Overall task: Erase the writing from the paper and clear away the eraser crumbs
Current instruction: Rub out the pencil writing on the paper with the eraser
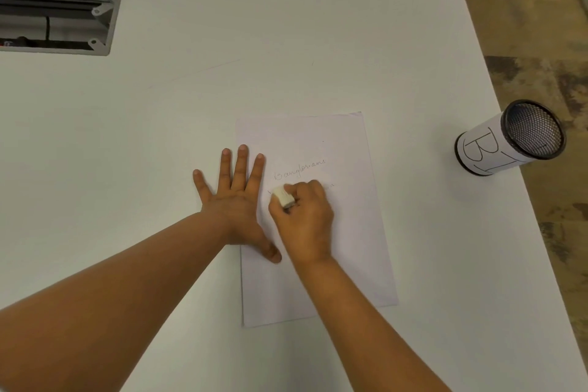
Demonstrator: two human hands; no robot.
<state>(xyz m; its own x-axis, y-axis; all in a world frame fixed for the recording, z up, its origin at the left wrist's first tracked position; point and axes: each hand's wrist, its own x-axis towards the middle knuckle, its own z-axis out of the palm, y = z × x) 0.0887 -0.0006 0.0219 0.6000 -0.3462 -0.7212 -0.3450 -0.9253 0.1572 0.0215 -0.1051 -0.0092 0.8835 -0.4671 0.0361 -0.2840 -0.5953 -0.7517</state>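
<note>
Here, on a white tabletop, a person works at a sheet of paper lying just right of centre. The left hand lies flat, its fingers spread straight, pressing the sheet's left edge at about nine o'clock of the writing. The right hand has its fingers curled round a white eraser, whose end meets the paper just below a pencilled word. That word is plainly unerased; a second line seems to run under the right hand, with only its tail visible at three o'clock of the knuckles. No crumbs can be made out.

At two o'clock from the sheet, near the tabletop's edge, stands a mesh cup wrapped in lettered paper; a grey metal frame sits at ten o'clock.

The rubbing looks barely started. It should go best with short, firm strokes directed away from the pinning hand, so the sheet stays taut and does not crease, with the left palm moved closer as the eraser travels toward the upper word.
</note>
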